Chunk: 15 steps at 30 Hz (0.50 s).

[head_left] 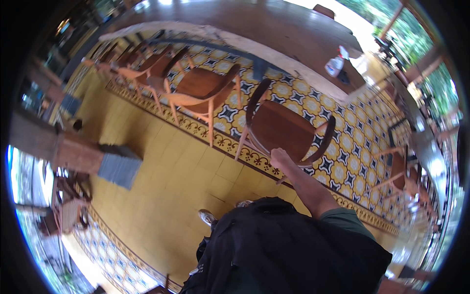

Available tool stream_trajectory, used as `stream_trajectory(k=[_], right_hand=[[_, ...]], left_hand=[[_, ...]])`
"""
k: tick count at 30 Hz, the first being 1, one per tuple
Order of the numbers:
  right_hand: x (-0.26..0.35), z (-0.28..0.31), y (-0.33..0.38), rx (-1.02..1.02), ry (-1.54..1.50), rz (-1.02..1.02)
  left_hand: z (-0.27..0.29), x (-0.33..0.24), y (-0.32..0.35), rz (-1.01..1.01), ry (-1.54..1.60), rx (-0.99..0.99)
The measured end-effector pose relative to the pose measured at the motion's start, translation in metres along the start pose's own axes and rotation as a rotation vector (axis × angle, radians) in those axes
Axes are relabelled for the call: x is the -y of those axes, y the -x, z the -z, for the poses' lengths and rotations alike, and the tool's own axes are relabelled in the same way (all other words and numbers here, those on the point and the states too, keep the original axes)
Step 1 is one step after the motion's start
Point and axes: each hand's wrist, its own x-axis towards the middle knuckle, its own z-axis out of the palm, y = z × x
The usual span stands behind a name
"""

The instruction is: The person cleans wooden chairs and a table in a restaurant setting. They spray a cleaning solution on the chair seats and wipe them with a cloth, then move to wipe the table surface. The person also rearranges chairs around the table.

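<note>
a yellow tile floor with flower shapes lies by a long, shiny brown bench with a pale, rough edge. 1 brown wooden chair with curved arms stands near it, not tucked under. the right hand is curled and seems to hold the chair's near rim. the left hand is out of sight, so i cannot tell about it.

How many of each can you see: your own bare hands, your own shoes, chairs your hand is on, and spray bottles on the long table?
Bare hands: 1, the right hand
Shoes: 2, one left shoe and one right shoe, partly covered
Chairs under the hand: 1, the nearest chair
Spray bottles: 1 spray bottle on the long table
Total: 5
</note>
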Motion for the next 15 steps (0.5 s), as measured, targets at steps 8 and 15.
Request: stream_trajectory(k=[8,15], right_hand=[[0.072,-0.073,0.096,-0.016,0.002,0.028],[0.125,-0.161,0.208,0.413,-0.193,-0.077]], left_hand=[[0.293,-0.12,-0.135,-0.151,0.684,-0.17],[0.368,-0.124,-0.182,-0.106,0.432,-0.118]])
